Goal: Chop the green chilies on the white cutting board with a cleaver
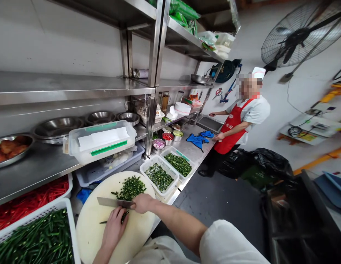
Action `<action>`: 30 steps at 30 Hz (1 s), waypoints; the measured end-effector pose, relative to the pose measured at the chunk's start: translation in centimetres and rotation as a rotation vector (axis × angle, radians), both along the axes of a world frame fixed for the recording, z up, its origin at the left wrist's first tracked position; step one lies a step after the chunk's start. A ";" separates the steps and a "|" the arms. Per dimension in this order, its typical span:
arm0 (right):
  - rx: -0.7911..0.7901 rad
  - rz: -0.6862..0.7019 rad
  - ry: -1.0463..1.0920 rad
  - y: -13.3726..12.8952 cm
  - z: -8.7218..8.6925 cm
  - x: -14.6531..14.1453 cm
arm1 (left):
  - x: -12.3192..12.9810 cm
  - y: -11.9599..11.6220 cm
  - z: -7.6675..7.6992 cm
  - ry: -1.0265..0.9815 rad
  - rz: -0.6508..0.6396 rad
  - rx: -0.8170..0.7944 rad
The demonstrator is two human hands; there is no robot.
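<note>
My right hand (143, 202) is closed around the handle of a cleaver (112, 202), its broad blade pointing left across a round white chopping board (89, 227). Just below the blade, my left hand (114, 224) has its fingers curled and pressed down on long dark green chillies (124, 217), partly hidden under the fingers. A thin chilli end (103, 222) pokes out on the left side of that hand. Beyond the blade lies a heap of chopped green chilli (132, 187), spread over the far part of the board.
White baskets of chopped green chilli (159, 176) stand right of the board. Whole green chillies fill a basket (70, 223) at lower left, beside red ones (27, 207). A lidded plastic box (104, 141) overhangs the shelf edge. A person in a red apron (232, 126) stands farther along the counter.
</note>
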State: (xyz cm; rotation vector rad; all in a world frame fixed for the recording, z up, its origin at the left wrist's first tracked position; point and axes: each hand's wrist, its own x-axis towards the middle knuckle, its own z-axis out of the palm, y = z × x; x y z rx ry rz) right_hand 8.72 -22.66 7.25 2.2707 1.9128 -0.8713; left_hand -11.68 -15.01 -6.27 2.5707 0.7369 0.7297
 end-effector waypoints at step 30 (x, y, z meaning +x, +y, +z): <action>-0.084 -0.120 -0.048 -0.7 -2.0 -2.7 | -1.6 -0.4 2.7 0.133 -0.197 -0.162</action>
